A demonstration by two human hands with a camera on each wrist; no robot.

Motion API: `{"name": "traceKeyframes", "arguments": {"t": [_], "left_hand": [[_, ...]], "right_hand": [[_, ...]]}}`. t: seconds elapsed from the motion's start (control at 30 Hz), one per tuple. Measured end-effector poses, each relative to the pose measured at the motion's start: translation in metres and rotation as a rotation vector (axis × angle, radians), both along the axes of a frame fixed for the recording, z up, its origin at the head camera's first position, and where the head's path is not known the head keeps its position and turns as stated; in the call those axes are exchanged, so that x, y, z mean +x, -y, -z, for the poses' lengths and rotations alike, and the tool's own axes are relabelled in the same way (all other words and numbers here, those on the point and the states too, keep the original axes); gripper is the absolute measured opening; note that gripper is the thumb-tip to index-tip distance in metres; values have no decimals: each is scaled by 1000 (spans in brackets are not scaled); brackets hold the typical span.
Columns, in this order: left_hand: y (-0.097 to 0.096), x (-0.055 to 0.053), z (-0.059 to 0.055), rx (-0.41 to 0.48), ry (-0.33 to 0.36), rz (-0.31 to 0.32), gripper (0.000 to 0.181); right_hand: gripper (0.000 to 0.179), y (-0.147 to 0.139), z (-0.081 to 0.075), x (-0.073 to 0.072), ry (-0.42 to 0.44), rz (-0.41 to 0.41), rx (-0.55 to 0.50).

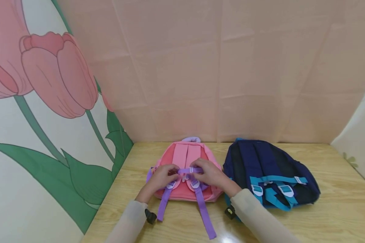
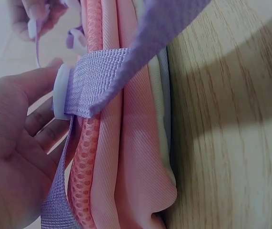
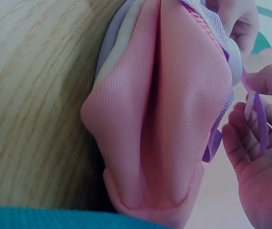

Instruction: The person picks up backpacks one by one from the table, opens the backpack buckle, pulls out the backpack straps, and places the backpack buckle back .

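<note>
A pink backpack (image 1: 180, 194) lies on the table with its shoulder straps facing up. Across those straps runs a narrow purple chest strap (image 1: 185, 171) with a white slider near its right end. My left hand (image 1: 163, 176) pinches the strap's left end, though its fingertips are partly hidden. At the other end, my right hand (image 1: 211, 172) holds the strap by the slider; in the right wrist view the purple webbing (image 3: 263, 125) passes between thumb and fingers. Two purple webbing tails (image 1: 204, 212) hang toward the front from white adjuster buckles (image 1: 195, 184).
A navy backpack (image 1: 263, 153) with turquoise straps (image 1: 281, 178) lies close on the right, beside my right forearm. The wooden table (image 1: 337, 216) ends at a peach cloth backdrop (image 1: 219, 84). A tulip-printed panel (image 1: 57, 74) stands on the left.
</note>
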State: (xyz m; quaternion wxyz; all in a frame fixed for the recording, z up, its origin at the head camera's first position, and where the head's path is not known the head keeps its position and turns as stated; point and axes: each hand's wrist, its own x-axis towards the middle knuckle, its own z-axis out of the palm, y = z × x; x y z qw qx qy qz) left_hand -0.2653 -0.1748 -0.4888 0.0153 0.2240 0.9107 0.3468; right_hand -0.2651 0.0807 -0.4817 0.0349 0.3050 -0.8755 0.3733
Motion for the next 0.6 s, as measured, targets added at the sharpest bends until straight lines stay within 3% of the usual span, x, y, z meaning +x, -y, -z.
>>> {"name": "traceKeyframes", "arguments": {"t": [0.6], "left_hand": [[0,-4,7,17,26,-37,23]], "right_hand": [[25,-8,-2,-1,-27,-15,-14]]}}
